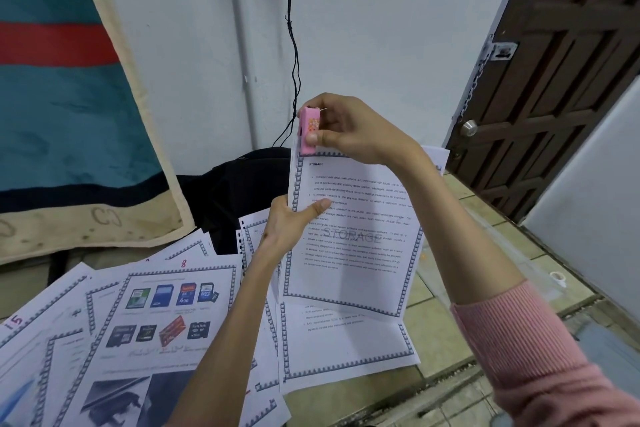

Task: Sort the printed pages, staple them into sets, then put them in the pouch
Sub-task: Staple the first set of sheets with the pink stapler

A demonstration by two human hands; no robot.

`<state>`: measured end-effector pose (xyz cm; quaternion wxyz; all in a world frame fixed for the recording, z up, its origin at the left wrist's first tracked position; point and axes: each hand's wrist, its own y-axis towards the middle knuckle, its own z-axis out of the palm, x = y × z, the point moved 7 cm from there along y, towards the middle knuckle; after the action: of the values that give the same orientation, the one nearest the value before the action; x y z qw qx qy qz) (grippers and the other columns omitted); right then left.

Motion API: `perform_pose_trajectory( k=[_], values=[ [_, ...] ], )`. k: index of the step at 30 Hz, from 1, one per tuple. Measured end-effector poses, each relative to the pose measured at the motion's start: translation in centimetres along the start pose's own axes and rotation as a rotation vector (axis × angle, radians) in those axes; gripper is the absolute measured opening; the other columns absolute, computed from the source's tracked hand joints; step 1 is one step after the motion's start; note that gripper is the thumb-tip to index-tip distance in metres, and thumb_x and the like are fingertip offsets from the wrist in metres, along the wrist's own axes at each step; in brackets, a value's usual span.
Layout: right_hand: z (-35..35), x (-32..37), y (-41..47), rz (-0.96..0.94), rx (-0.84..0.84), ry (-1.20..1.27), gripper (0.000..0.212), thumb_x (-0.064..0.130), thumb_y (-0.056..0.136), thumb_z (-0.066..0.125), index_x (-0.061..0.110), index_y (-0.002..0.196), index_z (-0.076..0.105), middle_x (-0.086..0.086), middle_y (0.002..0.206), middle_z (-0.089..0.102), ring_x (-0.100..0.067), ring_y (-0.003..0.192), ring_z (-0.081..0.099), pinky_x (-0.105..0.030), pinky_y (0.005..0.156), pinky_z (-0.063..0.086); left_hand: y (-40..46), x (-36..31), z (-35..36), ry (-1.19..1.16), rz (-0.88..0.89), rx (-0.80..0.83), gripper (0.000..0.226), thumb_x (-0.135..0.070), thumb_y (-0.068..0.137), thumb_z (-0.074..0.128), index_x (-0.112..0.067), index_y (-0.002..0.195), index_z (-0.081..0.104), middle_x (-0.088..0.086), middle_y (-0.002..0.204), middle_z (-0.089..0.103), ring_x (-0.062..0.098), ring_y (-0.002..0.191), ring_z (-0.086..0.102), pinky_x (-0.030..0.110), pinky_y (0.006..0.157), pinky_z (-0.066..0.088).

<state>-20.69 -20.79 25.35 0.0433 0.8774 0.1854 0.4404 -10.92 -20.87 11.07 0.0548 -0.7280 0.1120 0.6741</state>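
Stapling step: the right hand (349,128) grips the small pink stapler (307,131) at the top-left corner of the held-up white printed pages (353,236), apparently biting it; the left hand (294,222) pinches their edge. Next, squeeze firmly.

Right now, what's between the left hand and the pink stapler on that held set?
Head view: only the held STORAGE page set's bordered left edge runs from the left hand up to the small pink stapler gripped by the right hand.
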Motion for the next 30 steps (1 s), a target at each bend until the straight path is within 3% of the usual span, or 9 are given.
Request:
perform_pose_trajectory(
  k=[3,9,13,19,23,26,28,30],
  values=[
    [0.2,-0.2,0.1,-0.01,0.001,-0.002,0.023,0.005,0.09,0.058,0.011,0.111,0.05,-0.027,0.104,0.064,-0.042,0.1,0.06,-0.055,0.091,0.047,0.0,0.0,0.0,0.002,-0.007,0.009,0.019,-0.031,0.078,0.072,-0.021,0.092,0.064,-0.01,0.087,0.068,0.001,0.086,0.062,0.012,0.072,0.048],
    [0.6,0.0,0.6,-0.045,-0.003,-0.004,0.02,0.001,0.091,0.052,0.012,0.106,0.046,-0.007,0.097,0.063,-0.026,0.099,0.063,-0.039,0.092,0.051,0.1,-0.2,0.1,0.011,0.01,0.011,0.016,-0.029,0.08,0.072,-0.023,0.091,0.063,-0.012,0.086,0.067,-0.001,0.083,0.061,0.006,0.068,0.048],
    [1.1,-0.6,1.1,-0.056,-0.086,0.009,0.022,-0.002,0.09,0.05,0.015,0.104,0.047,-0.001,0.089,0.063,-0.021,0.087,0.063,-0.038,0.087,0.053,0.4,0.1,-0.1,-0.011,0.009,-0.007,0.03,-0.032,0.078,0.073,-0.016,0.102,0.065,-0.004,0.094,0.071,0.012,0.094,0.066,0.029,0.087,0.051],
    [2.1,-1.1,1.5,-0.088,-0.143,0.056,0.023,-0.004,0.087,0.05,0.015,0.1,0.047,0.003,0.081,0.063,-0.027,0.088,0.067,-0.046,0.087,0.054,0.3,-0.2,-0.3,-0.028,0.011,-0.024,0.02,-0.023,0.082,0.07,-0.02,0.1,0.064,-0.013,0.089,0.067,-0.006,0.083,0.062,0.005,0.068,0.049],
    [2.4,-2.3,1.9,-0.024,-0.157,0.104,0.022,-0.002,0.088,0.052,0.014,0.102,0.048,-0.004,0.084,0.065,-0.031,0.092,0.067,-0.05,0.086,0.053,0.1,0.3,-0.5,-0.01,-0.018,-0.022,0.022,-0.024,0.082,0.07,-0.019,0.103,0.065,-0.01,0.092,0.068,0.002,0.088,0.064,0.021,0.083,0.051],
    [2.6,-3.0,2.1,0.006,-0.059,0.145,0.023,0.002,0.09,0.056,0.013,0.108,0.047,-0.019,0.1,0.067,-0.029,0.093,0.066,-0.043,0.088,0.054,0.3,1.3,-0.7,0.019,-0.052,-0.039,0.04,-0.028,0.081,0.071,-0.012,0.117,0.062,-0.002,0.107,0.068,0.013,0.101,0.063,0.031,0.093,0.049],
    [2.7,-3.1,2.1,0.011,0.007,0.153,0.025,0.004,0.09,0.057,0.013,0.111,0.046,-0.017,0.106,0.066,-0.023,0.093,0.065,-0.035,0.084,0.054,0.2,1.7,-0.6,0.035,-0.081,-0.037,0.046,-0.03,0.081,0.071,-0.013,0.122,0.059,0.0,0.113,0.067,0.018,0.106,0.062,0.036,0.097,0.048],
    [2.4,-2.9,2.3,-0.016,-0.041,0.244,0.028,0.001,0.089,0.058,0.011,0.112,0.046,-0.012,0.105,0.065,-0.019,0.094,0.064,-0.035,0.087,0.053,0.1,2.0,-0.6,0.029,-0.107,-0.037,0.047,-0.032,0.08,0.071,-0.014,0.122,0.059,0.001,0.114,0.067,0.019,0.108,0.062,0.037,0.096,0.048]
  ],
)
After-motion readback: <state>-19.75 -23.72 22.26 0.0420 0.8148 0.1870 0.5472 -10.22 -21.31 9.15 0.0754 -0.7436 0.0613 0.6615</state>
